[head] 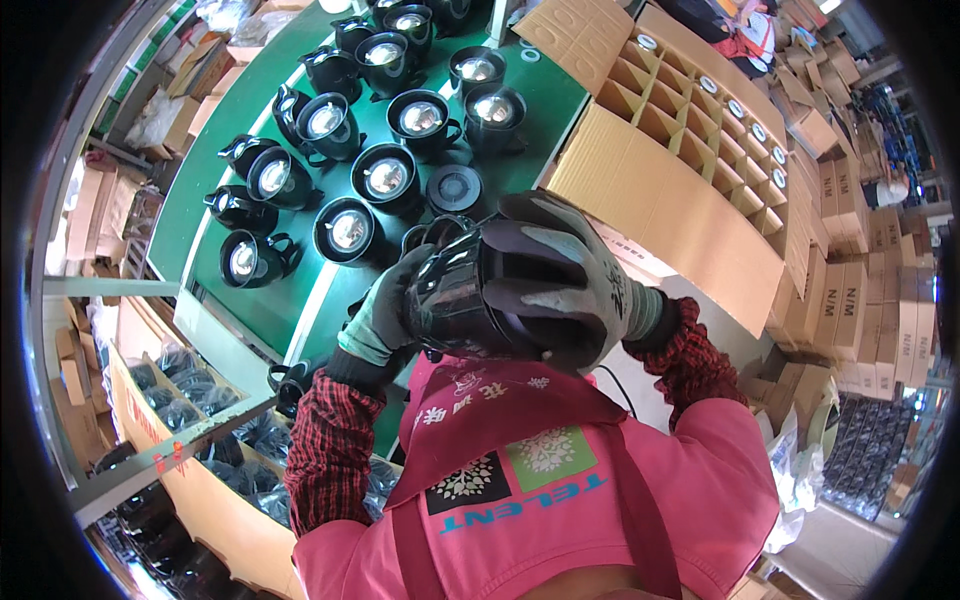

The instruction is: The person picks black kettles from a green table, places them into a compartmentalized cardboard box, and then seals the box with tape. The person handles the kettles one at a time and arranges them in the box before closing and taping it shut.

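A glossy black jug lies tilted on its side between my two gloved hands, in front of my chest. My left hand grips its left end. Over the right end and the upper side spread the fingers of my right hand, hiding much of that part. Just beyond my hands, on the green work surface, rests a round black lid. Open black jugs with shiny, mirror-like interiors, such as the near one, stand around it.
At the right is an open carton with cardboard dividers, its flap beside my right arm. Another carton at lower left holds plastic-wrapped dark items behind a metal rail. Stacked boxes stand farther right. A person is at the upper right.
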`<state>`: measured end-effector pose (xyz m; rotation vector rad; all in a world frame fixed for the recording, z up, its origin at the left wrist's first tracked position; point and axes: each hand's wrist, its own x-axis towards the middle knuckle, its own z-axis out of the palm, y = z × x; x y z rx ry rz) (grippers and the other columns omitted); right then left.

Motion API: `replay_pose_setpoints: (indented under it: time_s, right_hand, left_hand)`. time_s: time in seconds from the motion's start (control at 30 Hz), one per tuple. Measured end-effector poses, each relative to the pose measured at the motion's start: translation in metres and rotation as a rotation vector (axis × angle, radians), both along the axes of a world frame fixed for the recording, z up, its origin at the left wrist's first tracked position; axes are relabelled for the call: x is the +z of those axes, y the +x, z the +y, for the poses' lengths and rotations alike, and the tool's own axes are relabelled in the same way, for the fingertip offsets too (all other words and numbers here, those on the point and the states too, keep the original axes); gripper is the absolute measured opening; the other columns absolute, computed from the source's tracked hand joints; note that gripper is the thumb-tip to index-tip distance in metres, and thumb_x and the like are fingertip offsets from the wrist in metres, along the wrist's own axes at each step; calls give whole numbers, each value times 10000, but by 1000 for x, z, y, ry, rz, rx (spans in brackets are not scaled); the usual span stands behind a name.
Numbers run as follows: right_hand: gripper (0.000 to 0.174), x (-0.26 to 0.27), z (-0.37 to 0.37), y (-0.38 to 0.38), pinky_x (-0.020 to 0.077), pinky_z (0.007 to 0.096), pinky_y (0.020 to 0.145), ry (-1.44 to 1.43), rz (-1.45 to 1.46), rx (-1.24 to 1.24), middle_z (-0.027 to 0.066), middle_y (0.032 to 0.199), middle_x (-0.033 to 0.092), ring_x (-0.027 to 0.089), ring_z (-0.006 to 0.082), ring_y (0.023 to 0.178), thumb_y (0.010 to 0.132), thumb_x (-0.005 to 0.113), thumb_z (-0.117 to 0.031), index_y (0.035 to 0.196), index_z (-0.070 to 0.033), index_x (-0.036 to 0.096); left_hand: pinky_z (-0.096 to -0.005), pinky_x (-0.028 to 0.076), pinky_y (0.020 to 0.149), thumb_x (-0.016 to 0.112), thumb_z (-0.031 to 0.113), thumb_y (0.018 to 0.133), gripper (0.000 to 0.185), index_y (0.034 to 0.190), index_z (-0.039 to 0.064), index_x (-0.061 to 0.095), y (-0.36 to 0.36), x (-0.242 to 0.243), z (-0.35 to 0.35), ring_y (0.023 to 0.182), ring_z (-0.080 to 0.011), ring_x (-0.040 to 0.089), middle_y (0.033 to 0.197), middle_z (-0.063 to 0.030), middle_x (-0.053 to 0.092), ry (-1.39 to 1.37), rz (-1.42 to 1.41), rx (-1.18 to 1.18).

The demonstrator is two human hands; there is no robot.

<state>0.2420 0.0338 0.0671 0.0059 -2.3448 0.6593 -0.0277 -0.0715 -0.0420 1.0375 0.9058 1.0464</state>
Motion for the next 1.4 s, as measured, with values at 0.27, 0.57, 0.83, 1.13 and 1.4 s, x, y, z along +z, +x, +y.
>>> replay_pose_setpoints:
  time_s: [0.27,0.57,0.83,1.13,1.4]
  right_hand:
    - [626,-20,-7,-12,404,578,1003,-68,298,-43,240,1415,502,480,448,1277,833,668,-560,1289,-133,625]
    - [709,-86,-7,-34,400,485,1107,-601,483,-234,270,1494,393,446,369,1358,973,483,-647,1402,-86,430]
    - [530,-52,-9,-60,410,352,1080,-985,258,-233,149,1439,504,523,237,1292,1074,433,-409,1450,-37,463]
    - [314,-84,11,-99,449,315,1032,-1201,124,-85,55,1208,645,586,157,1142,1018,608,-181,1299,-42,589]
    - [494,-88,-9,-119,388,354,1085,-1101,186,23,111,1361,546,506,202,1272,987,614,-273,1412,-46,508]
  left_hand:
    - [-369,463,1065,528,114,1018,389,1381,-26,521,-2,36,-27,1227,-234,590,1336,-150,607,103,106,385]
    - [-392,526,874,581,96,916,318,1212,-14,616,10,110,-18,1004,-329,665,1107,-197,648,469,1029,675]
    - [-346,519,939,463,225,1072,348,1269,-3,636,-48,32,-25,1093,-239,669,1229,-139,686,192,633,614]
    - [-327,572,849,523,367,1057,423,1262,12,627,-56,-19,-37,998,-204,703,1157,-123,715,-335,-260,686]
    - [-323,506,901,591,141,990,265,1203,-1,662,-96,37,-55,994,-234,661,1106,-136,688,194,727,702]
